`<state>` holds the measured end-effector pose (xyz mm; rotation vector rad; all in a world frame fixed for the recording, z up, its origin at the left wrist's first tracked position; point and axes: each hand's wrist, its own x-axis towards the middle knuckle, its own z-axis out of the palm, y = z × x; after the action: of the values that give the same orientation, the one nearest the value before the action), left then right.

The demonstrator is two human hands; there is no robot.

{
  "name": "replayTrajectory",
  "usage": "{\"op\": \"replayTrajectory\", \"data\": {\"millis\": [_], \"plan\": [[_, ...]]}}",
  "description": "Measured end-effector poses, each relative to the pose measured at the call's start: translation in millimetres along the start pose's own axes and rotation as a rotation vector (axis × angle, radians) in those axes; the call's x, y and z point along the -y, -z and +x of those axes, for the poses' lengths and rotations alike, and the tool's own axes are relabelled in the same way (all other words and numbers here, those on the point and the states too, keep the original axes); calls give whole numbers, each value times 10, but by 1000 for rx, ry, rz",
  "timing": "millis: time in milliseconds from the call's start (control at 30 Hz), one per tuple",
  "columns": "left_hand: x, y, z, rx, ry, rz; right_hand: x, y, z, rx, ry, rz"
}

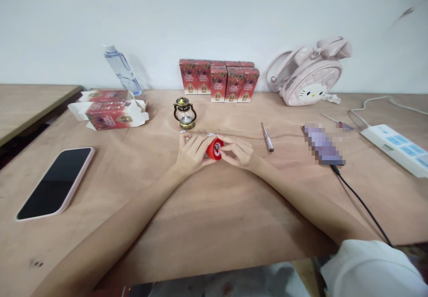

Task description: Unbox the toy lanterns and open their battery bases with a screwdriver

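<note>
My left hand (192,152) and my right hand (238,152) meet at the middle of the wooden table (214,216), both closed around a small round red piece (214,149) with a metal part showing in its centre. Just beyond the hands stands a small gold lantern (184,113) with a clear globe. A few tiny pale parts (207,134) lie between the lantern and my fingers. A small screwdriver (267,137) rests on the table to the right of my right hand.
A phone (56,181) in a pink case lies face up at the left. Opened red boxes (110,112) and a water bottle (122,70) are at back left, several red boxes (219,80) at back centre, a pink bag (309,76), a second phone (323,144) on a cable, a power strip (396,147) at the right.
</note>
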<state>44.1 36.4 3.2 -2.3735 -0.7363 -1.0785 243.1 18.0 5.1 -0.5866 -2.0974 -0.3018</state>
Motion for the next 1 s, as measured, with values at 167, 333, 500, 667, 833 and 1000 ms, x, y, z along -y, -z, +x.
{"op": "replayTrajectory", "data": {"millis": [167,333,500,667,833,1000], "plan": [[10,-3,-9,24,16,14,34,7,47,9,-125,102],[14,-12,-25,58,-1,23,39,23,73,32,-192,192],[11,-10,-21,59,-20,37,18,29,65,72,-153,149],[7,0,-7,50,-25,27,-6,1,39,111,-95,47],[4,-1,-3,61,-19,10,-28,-29,10,122,-74,-15],[-6,-4,1,32,-34,-3,-47,-37,-11,110,-51,-40]]}}
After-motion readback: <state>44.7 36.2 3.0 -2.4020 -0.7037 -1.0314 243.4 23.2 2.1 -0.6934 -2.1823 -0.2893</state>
